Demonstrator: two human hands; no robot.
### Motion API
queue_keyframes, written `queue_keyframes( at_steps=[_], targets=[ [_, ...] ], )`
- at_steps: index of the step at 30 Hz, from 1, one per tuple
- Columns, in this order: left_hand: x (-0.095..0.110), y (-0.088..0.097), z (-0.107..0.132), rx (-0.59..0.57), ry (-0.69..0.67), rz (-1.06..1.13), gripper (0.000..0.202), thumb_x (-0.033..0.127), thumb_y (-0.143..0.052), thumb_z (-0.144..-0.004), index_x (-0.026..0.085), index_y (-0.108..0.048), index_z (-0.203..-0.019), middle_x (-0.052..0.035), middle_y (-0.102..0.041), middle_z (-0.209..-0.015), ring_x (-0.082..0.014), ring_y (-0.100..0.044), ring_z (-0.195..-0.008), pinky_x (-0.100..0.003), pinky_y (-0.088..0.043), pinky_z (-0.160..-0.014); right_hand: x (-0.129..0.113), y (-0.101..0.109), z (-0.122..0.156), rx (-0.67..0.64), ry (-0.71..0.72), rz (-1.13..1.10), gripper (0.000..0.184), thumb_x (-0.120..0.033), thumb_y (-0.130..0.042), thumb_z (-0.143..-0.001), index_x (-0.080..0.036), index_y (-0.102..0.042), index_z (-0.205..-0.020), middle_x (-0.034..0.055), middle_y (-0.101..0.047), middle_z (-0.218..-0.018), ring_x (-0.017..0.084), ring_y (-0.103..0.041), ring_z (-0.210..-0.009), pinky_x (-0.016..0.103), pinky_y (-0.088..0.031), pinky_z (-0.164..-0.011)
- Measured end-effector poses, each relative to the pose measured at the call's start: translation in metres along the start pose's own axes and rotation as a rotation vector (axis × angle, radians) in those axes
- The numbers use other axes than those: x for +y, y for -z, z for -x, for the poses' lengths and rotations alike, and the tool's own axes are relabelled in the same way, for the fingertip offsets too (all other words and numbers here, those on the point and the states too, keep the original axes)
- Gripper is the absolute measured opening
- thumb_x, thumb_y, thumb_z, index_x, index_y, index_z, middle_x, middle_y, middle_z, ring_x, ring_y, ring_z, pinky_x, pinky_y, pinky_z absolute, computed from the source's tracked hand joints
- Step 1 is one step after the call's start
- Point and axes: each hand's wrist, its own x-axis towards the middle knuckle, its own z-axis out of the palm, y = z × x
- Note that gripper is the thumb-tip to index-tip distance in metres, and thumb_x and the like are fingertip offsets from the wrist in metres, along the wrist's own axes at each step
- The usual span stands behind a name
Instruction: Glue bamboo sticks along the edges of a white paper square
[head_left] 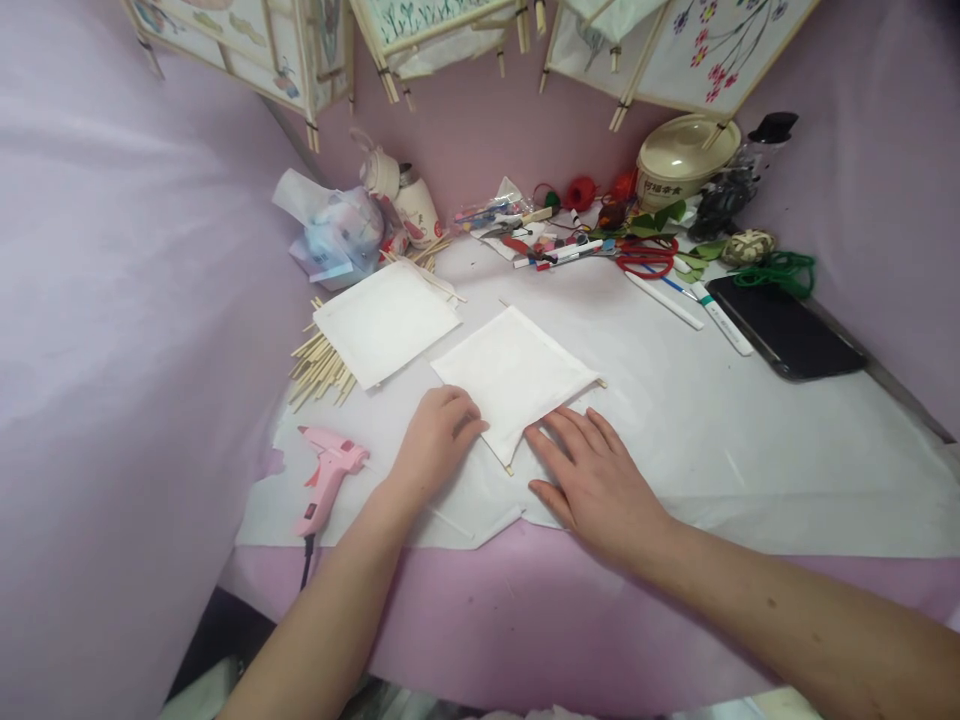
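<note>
A white paper-covered stick frame [517, 365] lies cornerwise on the white table cover, with bare stick ends poking out at its right and near corners. My left hand [442, 430] is at its left edge, fingers bent and closed on that edge, thumb near the front corner. On the other side, my right hand [592, 480] lies palm down with its fingers apart. Its fingertips touch the lower right edge of the frame. Left of my left hand, a pink hot glue gun [330, 480] rests on its side.
White panels [390, 320] lie over a bundle of thin wooden sticks [322, 365]. Pens, red-handled scissors [649, 257] and yarn clutter the back. A black tablet [787, 325] is at right, near a bowl [686, 160]. Painted lanterns [675, 60] hang above.
</note>
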Motion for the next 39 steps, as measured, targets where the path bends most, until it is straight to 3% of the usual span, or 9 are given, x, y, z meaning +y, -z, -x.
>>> queue_keyframes(
  at_steps=[8,15,22,39],
  targets=[
    [-0.003,-0.002,0.0049,-0.001,-0.043,0.022,0.005,0.024,-0.061,-0.089,0.019,-0.064,-0.089,-0.0083,-0.067,-0.103,-0.025,-0.057,-0.104,-0.041,-0.046,-0.092,0.0012,-0.0002,-0.0009,0.014,0.053,-0.036,0.032,-0.034,-0.051,-0.095,-0.022,-0.061,-0.123,0.0145,-0.051,-0.137,0.03,-0.04,-0.132,0.054,-0.031,-0.112],
    [-0.0019,-0.0019,0.0072,-0.022,-0.01,0.063,0.014,0.028,-0.069,-0.084,0.019,-0.063,-0.093,-0.0081,-0.064,-0.109,-0.0253,-0.054,-0.109,-0.041,-0.044,-0.096,-0.0002,0.0024,-0.002,0.012,0.076,-0.044,0.035,-0.035,-0.054,-0.093,-0.026,-0.06,-0.127,0.015,-0.047,-0.137,0.033,-0.037,-0.132,0.055,-0.034,-0.109],
    [-0.0057,-0.0031,0.0068,-0.024,-0.003,0.096,0.014,0.029,-0.071,-0.083,0.02,-0.063,-0.092,-0.0072,-0.063,-0.108,-0.0257,-0.054,-0.109,-0.042,-0.044,-0.097,-0.003,0.0036,-0.0023,0.003,0.108,-0.061,0.035,-0.039,-0.055,-0.092,-0.026,-0.062,-0.124,0.0118,-0.056,-0.126,0.028,-0.047,-0.116,0.054,-0.034,-0.108],
    [-0.0095,0.0033,0.0056,-0.06,-0.049,0.124,0.007,0.02,-0.061,-0.088,0.02,-0.065,-0.095,-0.0077,-0.064,-0.109,-0.0238,-0.055,-0.109,-0.041,-0.045,-0.096,-0.0074,0.0023,-0.0024,-0.047,0.088,-0.039,0.05,-0.046,-0.057,-0.091,-0.03,-0.053,-0.138,0.0104,-0.051,-0.139,0.032,-0.038,-0.132,0.057,-0.026,-0.113]
  ],
)
